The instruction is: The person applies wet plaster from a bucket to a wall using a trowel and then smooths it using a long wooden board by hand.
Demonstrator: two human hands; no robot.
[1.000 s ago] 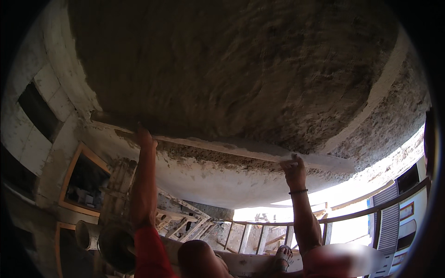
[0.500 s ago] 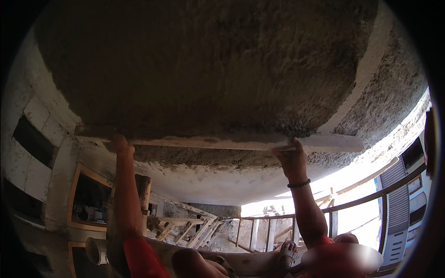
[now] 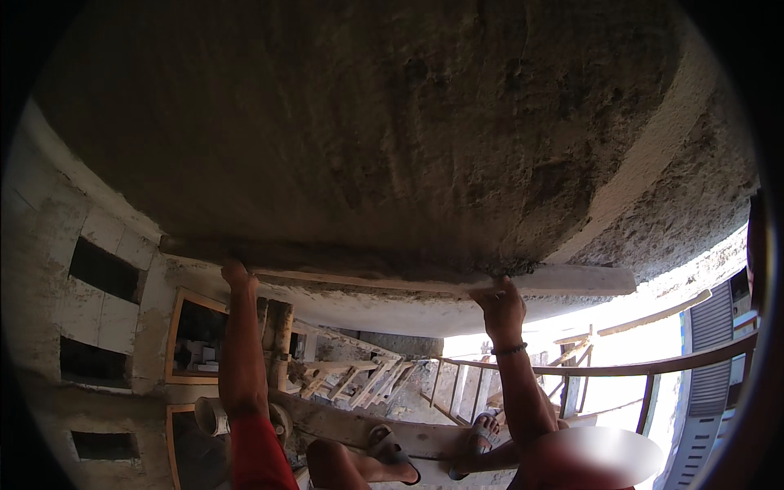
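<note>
Overhead, pressed flat against the rough plastered ceiling (image 3: 392, 139), a long straightedge board (image 3: 425, 282) runs from about nine o'clock to three o'clock. At the board's left end the left hand (image 3: 235, 273) is raised, fingers closed around it. Toward four o'clock the right hand (image 3: 500, 306), a bracelet (image 3: 509, 350) at its wrist, grips the board's lower edge. Below, sandalled feet stand on a wooden plank (image 3: 351, 425)

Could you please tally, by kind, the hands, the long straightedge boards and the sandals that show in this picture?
Hands: 2, left hand and right hand
Long pale wooden straightedge board: 1
Dark sandals: 2, and
Total: 5
</note>
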